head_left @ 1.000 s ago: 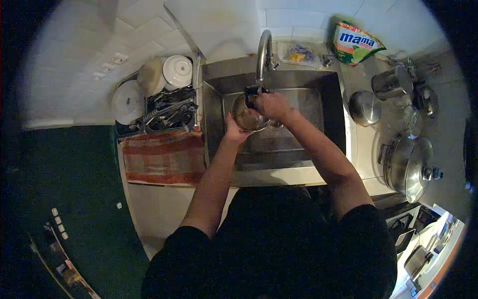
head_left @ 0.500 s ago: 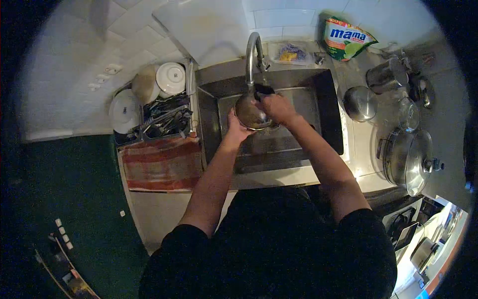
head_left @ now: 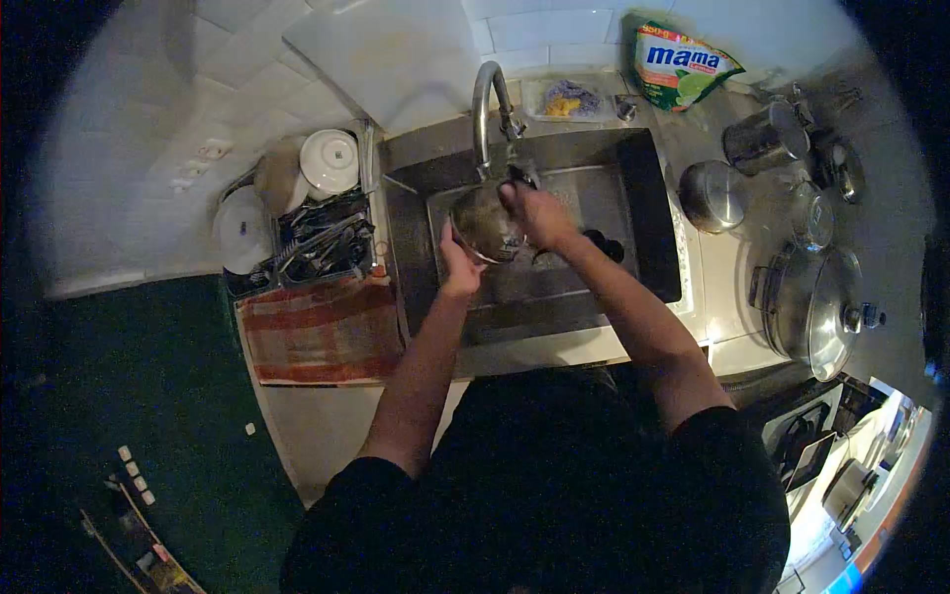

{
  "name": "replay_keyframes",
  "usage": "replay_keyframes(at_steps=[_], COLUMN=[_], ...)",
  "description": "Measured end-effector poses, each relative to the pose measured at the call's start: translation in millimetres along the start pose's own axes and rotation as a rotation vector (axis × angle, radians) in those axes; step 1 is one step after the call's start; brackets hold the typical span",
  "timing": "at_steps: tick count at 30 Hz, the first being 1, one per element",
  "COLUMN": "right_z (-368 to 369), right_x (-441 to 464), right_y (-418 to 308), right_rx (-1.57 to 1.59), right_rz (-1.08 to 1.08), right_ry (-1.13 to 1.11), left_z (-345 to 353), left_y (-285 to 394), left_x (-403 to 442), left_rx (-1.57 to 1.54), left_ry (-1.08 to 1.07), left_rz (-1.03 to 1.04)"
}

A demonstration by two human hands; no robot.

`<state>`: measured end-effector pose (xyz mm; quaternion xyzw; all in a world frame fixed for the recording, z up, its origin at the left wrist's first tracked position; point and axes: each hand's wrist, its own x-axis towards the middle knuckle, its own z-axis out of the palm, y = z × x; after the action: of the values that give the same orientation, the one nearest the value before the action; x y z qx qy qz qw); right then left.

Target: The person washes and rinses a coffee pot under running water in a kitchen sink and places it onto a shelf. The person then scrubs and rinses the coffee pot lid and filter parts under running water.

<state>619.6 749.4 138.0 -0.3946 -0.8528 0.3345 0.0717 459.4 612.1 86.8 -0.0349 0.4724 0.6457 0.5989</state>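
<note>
A round metal bowl (head_left: 483, 226) is held tilted over the sink (head_left: 465, 322), beneath the curved tap (head_left: 483, 119). Its left rim and underside rest in my left hand (head_left: 460, 265), fingers wrapped round the edge. My right hand (head_left: 541, 218) is closed at the bowl's right side, against its surface. A dark thing (head_left: 524, 176) shows by the right fingers; its kind is not clear. On the sink floor, right of my right wrist, lies a black object (head_left: 604, 245) that I cannot make out.
Left of the sink stand a cutlery rack (head_left: 322, 243), an upturned white bowl (head_left: 330, 163) and a checked cloth (head_left: 322, 332). To the right are a small steel pot (head_left: 712, 196), a large lidded pot (head_left: 816, 312) and a steel container (head_left: 767, 139). Behind sits a detergent pouch (head_left: 683, 64).
The view has shifted slightly. My right hand has moved down a little along the bowl, and the bowl is tilted somewhat differently. The black object on the sink floor shows more now.
</note>
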Motion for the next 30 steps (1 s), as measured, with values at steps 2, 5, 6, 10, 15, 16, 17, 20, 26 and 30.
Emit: replay_keyframes(at_steps=[2,5,6,10,15,16,17,20,26,30], right_z=[-16.3,7.2,24.8,27.7,104.8,77.7,92.6,95.5,94.7,128.5], right_x=[-5.0,-10.9,-11.5,-24.5,-18.0,-25.6,-21.0,-17.5,-23.9,-8.0], right_y=[3.1,43.7,58.1,63.7,128.5,101.0,118.0,125.9,148.7,165.3], right_rx=[0.32,0.648,0.617,0.833,0.975,1.308,1.285,1.306,1.145,1.013], right_rz=[0.275,0.416,0.405,0.486,0.399,0.63,0.641,0.627,-0.025,-0.023], right_ry=[-0.037,-0.032,0.009,-0.113,-0.085,-0.083,-0.138,-0.224,-0.211,-0.199], left_z=[23.3,54.5,68.4,114.3,122.1,113.3,111.3,97.4,72.0,68.4], left_y=[8.8,24.3,32.7,47.4,33.0,28.4,29.9,30.6,40.5,31.4], left_x=[-15.6,-28.6,-37.8,-57.0,-16.8,2.6,8.1,23.9,-3.8,-22.5], left_rx=[0.301,0.841,1.061,1.662,1.535,1.458,1.413,1.128,0.245,0.124], left_ry=[0.104,0.008,-0.056,-0.309,-0.353,-0.335,-0.295,-0.148,-0.125,-0.183], left_rz=[0.245,0.694,0.85,1.181,1.11,1.012,0.939,0.515,-0.198,-0.181])
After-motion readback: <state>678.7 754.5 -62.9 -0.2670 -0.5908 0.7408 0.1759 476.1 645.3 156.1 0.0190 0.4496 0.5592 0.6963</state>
